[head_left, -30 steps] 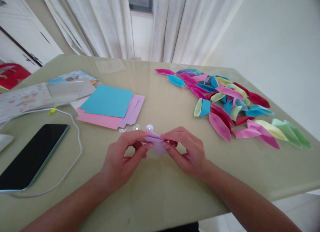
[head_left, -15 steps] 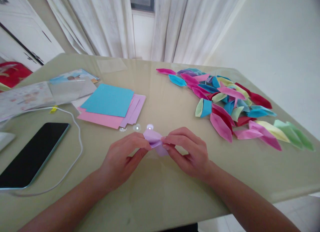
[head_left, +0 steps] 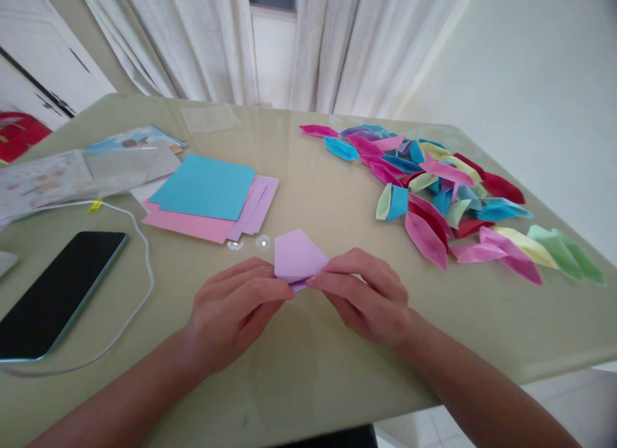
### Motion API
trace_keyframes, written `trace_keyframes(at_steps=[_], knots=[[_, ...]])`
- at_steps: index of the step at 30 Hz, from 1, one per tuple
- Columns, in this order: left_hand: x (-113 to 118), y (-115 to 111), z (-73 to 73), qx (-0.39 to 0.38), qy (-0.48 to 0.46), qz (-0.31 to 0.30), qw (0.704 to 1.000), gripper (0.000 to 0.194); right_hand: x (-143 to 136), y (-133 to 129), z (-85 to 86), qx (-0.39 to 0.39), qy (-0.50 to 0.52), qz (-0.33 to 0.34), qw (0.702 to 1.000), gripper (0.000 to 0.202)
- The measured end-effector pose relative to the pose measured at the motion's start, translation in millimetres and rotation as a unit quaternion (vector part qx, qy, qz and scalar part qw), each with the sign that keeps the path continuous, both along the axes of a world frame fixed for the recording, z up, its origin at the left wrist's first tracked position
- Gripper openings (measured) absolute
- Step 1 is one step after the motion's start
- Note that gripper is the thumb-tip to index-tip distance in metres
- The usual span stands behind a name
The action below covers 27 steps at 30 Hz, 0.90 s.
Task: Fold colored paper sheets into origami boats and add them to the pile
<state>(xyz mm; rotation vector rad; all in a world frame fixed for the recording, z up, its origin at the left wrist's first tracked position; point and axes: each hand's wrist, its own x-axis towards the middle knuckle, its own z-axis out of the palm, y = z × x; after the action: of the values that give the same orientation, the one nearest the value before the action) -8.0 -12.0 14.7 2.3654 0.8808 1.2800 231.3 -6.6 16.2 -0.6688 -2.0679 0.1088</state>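
A folded lilac paper (head_left: 299, 255) is held between both hands near the middle of the table, a broad pointed flap facing up. My left hand (head_left: 241, 306) pinches its lower left edge, fingers closed. On the lower right edge, my right hand (head_left: 369, 294) grips it between thumb and fingers. Part of the lower fold is hidden by the fingertips. Behind my left hand lies a stack of square papers, with a blue sheet (head_left: 205, 186) on top, a pink sheet (head_left: 193, 225) below and lilac sheets (head_left: 263, 207) at its right.
Many folded coloured paper pieces (head_left: 427, 236) are heaped at the right. A black phone (head_left: 62, 294) and a white cable (head_left: 151, 268) lie at the left, with plastic sleeves (head_left: 43, 181) behind them. The table's front edge (head_left: 409, 409) runs below my forearms.
The lilac paper has been turned between my fingers, so a larger flat flap now shows upright. Both hands have shifted slightly around it, and the view has moved a little.
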Motion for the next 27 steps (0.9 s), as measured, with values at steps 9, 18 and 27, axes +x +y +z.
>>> trace_keyframes(at_steps=[9, 18, 27], knots=[[2.0, 1.5, -1.7, 0.044, 0.004, 0.031, 0.999, 0.017, 0.2, 1.8, 3.0, -0.006, 0.031, -0.017, 0.999, 0.019], [-1.7, 3.5, -10.9, 0.068, 0.011, 0.01, 0.998, 0.023, -1.0, 4.1, -3.5, -0.004, 0.027, -0.002, 1.0, 0.014], [2.9, 3.0, -12.3, 0.043, -0.006, 0.008, 0.999, 0.035, -0.1, 4.8, -3.7, -0.004, 0.044, 0.008, 0.999, 0.018]])
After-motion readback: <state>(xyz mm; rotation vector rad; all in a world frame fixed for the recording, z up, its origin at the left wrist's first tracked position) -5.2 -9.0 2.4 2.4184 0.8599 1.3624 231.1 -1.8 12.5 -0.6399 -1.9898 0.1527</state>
